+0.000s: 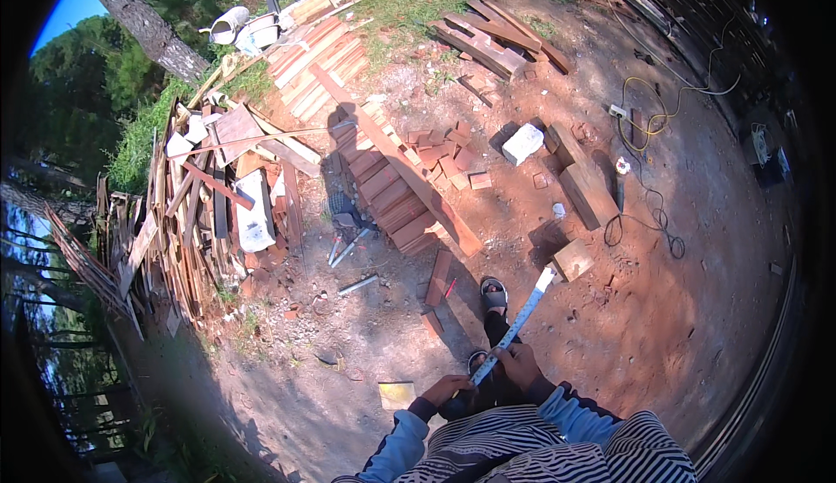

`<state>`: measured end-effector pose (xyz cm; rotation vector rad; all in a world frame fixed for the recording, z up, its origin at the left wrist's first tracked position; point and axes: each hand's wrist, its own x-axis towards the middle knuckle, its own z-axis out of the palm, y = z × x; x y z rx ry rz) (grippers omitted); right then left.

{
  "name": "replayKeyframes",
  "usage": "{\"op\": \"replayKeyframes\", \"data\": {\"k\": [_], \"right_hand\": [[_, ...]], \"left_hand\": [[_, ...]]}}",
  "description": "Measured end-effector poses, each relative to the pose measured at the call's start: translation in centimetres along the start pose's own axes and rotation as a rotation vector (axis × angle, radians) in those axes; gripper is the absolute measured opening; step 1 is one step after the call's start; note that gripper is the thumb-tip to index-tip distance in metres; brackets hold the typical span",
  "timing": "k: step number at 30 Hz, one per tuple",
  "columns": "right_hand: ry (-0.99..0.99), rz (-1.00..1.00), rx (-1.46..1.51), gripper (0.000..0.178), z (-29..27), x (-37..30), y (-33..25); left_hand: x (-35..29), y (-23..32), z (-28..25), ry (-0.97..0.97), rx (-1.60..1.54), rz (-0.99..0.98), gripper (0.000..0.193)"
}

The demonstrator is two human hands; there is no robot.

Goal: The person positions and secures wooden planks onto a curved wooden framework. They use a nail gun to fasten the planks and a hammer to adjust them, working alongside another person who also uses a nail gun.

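A measuring tape (525, 312) runs as a pale whitish-blue strip up and to the right from my hands. Its far end reaches beside a wooden block (573, 260) on the ground; whether they touch I cannot tell. My right hand (520, 366) is closed around the strip partway along it. At its near end, my left hand (446, 390) is closed, fingers against the tape; any case there is hidden. Beyond my feet, a long reddish plank (418, 182) lies across a stack of short boards (396, 200). A red pencil-like stick (450, 288) rests by a short wood piece (439, 277).
Scrap timber (187, 222) is heaped at the left, with a white slab (255, 213) on it. Thick beams (585, 189) lie to the right, near a loose cable (659, 222). More planks (501, 34) lie at the back. A yellow square (396, 395) sits near my left hand.
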<state>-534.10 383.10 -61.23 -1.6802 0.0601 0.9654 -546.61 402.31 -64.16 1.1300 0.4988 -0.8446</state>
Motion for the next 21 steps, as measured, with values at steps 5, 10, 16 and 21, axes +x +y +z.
{"op": "replayKeyframes", "data": {"k": [5, 10, 16, 21], "right_hand": [[0.075, -0.106, 0.073, 0.026, -0.6, -6.2, 2.9], [0.061, 0.032, 0.157, 0.03, -3.2, -12.1, 3.7], [0.265, 0.253, 0.154, 0.032, -8.0, -15.6, 9.0], [0.312, 0.262, 0.152, 0.032, -10.8, -13.9, 11.6]], "left_hand": [[-3.4, 0.6, 4.3, -0.04, 0.067, -0.017, 0.023], [-8.2, -3.7, 6.1, 0.199, -0.018, 0.099, 0.022], [-11.7, -6.6, 6.1, 0.182, -0.718, 0.026, 0.023], [-8.2, -5.2, 6.1, 0.236, -0.921, 0.068, 0.026]]}}
